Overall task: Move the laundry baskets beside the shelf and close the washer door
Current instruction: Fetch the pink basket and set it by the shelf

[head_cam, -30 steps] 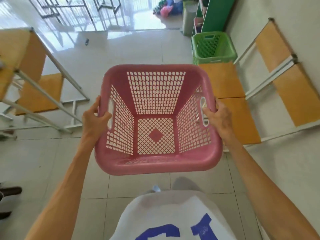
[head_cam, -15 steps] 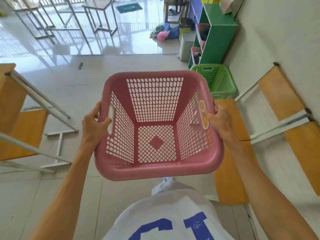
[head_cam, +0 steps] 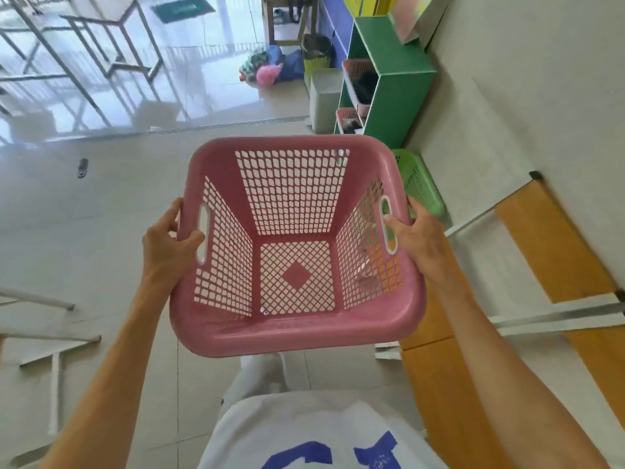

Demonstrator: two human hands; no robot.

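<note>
Pink laundry basket (head_cam: 297,330) at frame centre, left hand (head_cam: 169,243) and right hand (head_cam: 417,236) gripping its side handles; green basket (head_cam: 422,184) beside green shelf (head_cam: 399,96), upper right.

Pale tiled floor (head_cam: 101,231) fills the frame below me. At upper right the green shelf (head_cam: 402,93) stands on it against the wall, a green basket (head_cam: 421,184) just beside its base, a grey bin (head_cam: 324,96) left of it.
</note>
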